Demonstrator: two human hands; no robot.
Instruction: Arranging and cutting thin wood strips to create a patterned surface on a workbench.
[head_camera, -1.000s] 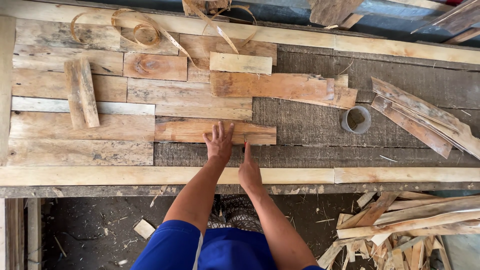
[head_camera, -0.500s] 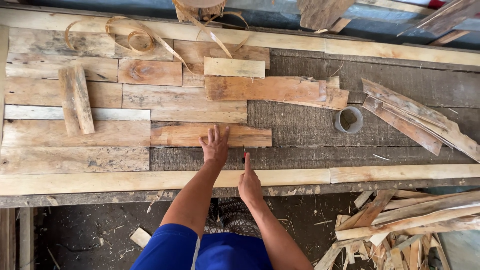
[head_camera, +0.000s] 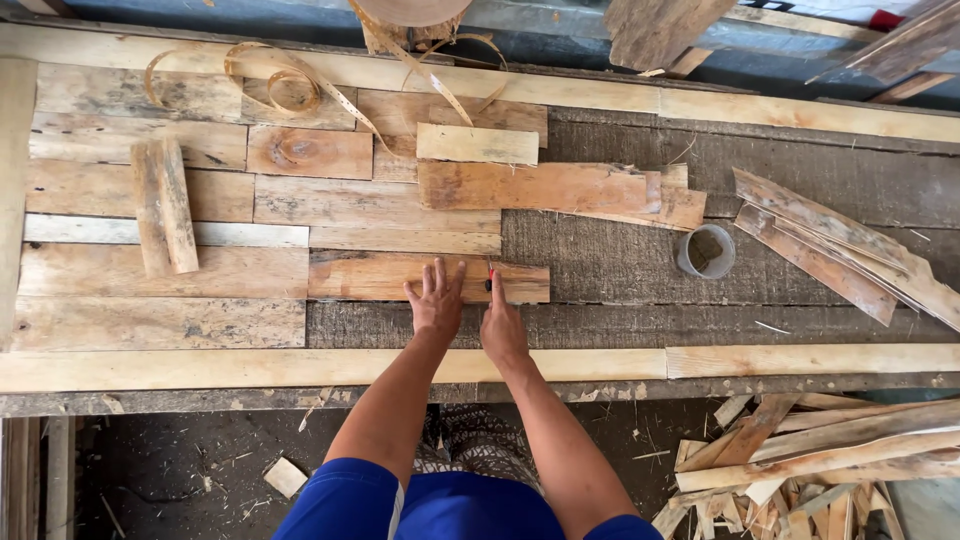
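At centre frame, the left hand (head_camera: 436, 303) lies flat, fingers spread, pinning a reddish-brown short wooden board (head_camera: 400, 277) against its neighbours on the worktop (head_camera: 600, 325). The right hand (head_camera: 502, 325) pinches a small red-tipped marker (head_camera: 489, 278) at the board's lower edge.

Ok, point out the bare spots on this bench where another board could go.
Bare backing lies between the marked board and the tape roll, and in the strip under both hands, left and right. The left side is packed with boards; scrap strips crowd the right.
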